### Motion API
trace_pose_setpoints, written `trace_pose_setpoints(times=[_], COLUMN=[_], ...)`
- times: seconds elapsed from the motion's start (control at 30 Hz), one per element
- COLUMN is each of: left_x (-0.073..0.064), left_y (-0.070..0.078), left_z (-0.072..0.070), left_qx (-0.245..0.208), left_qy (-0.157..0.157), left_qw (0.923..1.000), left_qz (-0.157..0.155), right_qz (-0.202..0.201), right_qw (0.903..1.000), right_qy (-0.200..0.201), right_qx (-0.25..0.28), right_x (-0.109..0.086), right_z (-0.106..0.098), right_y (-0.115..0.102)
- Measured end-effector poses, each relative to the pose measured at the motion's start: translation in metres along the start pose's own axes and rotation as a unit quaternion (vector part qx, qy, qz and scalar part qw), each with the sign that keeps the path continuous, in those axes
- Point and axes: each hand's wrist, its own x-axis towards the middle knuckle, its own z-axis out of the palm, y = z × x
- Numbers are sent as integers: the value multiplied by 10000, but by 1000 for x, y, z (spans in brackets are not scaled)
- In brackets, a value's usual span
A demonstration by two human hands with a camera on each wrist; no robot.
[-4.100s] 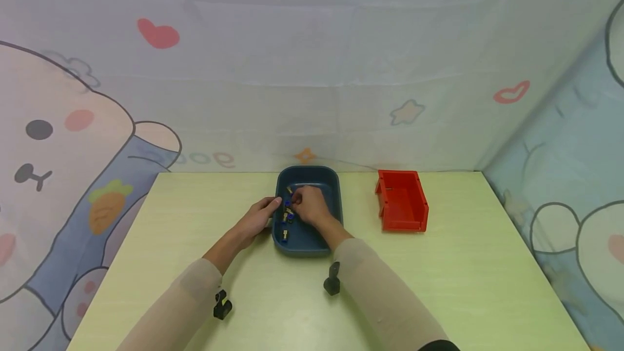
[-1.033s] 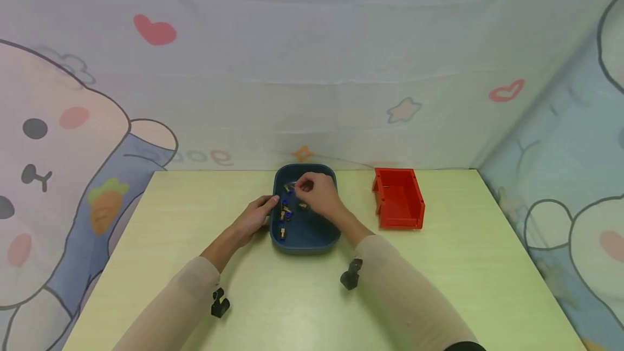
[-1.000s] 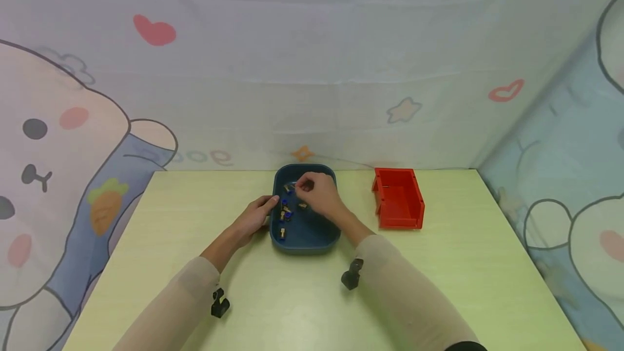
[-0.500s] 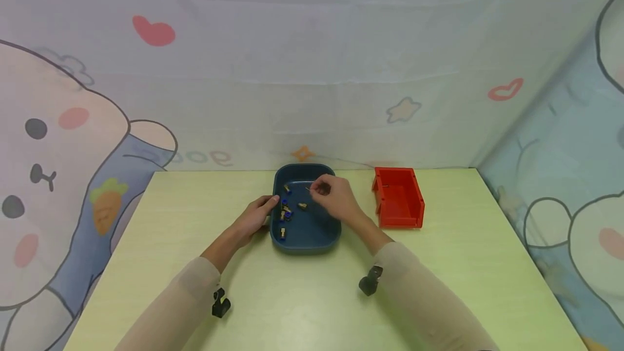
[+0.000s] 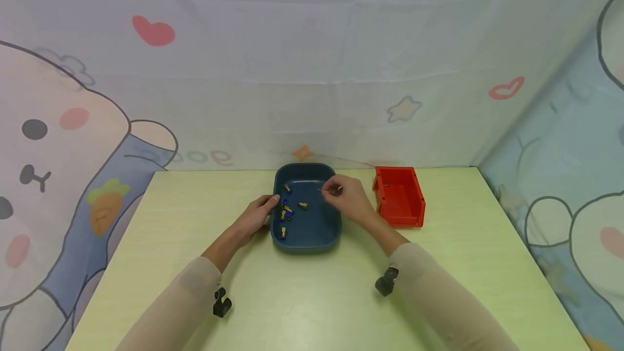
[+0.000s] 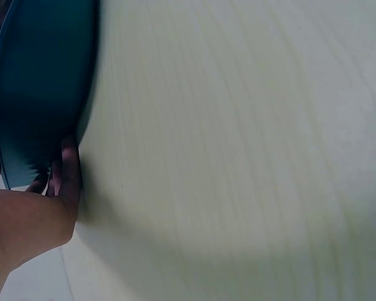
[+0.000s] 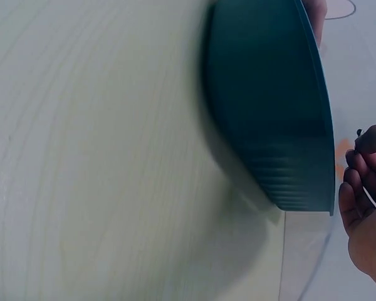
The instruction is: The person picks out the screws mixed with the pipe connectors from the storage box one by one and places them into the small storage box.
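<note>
A dark blue tray (image 5: 314, 232) stands on the table with several brass-and-blue push-in fittings (image 5: 284, 232) along its left side. One fitting (image 5: 303, 206) lies apart, nearer the middle. My left hand (image 5: 253, 218) grips the tray's left wall, thumb over the rim; in the left wrist view its fingers (image 6: 69, 172) press against the outside. Above the tray's right rim, my right hand (image 5: 348, 197) pinches a small thin piece (image 5: 319, 190) between thumb and forefinger. In the right wrist view only the dark tip (image 7: 359, 132) of that piece shows; cannot tell its kind.
An open red bin (image 5: 400, 199) stands right of the tray, near the table's back edge, with a small thin piece (image 5: 386, 184) at its inner left. Behind the pale table (image 5: 292, 297) hangs a printed cloth (image 5: 244, 96).
My right hand has risen from among the fittings and moved right to the tray's right rim, carrying the thin piece. One fitting now lies nearer the middle. My left hand keeps its grip.
</note>
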Motion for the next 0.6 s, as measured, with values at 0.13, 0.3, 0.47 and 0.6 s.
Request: trace_pose_setpoints(times=[0.13, 0.3, 0.47, 0.6], left_x=[0, 1, -1, 0], left_y=[0, 0, 0, 0], left_z=[0, 1, 1, 1], left_qx=[6, 11, 65, 64], left_qy=[-3, 9, 40, 46], left_qw=[10000, 10000, 10000, 10000], left_qz=[-7, -1, -27, -16], right_qz=[-11, 16, 229, 324], right_qw=[9999, 9999, 9996, 9991], right_qy=[33, 91, 123, 226], right_qx=[-102, -141, -145, -133], right_x=[-1, -4, -6, -8], right_z=[-8, -22, -36, -46], right_y=[0, 2, 6, 9])
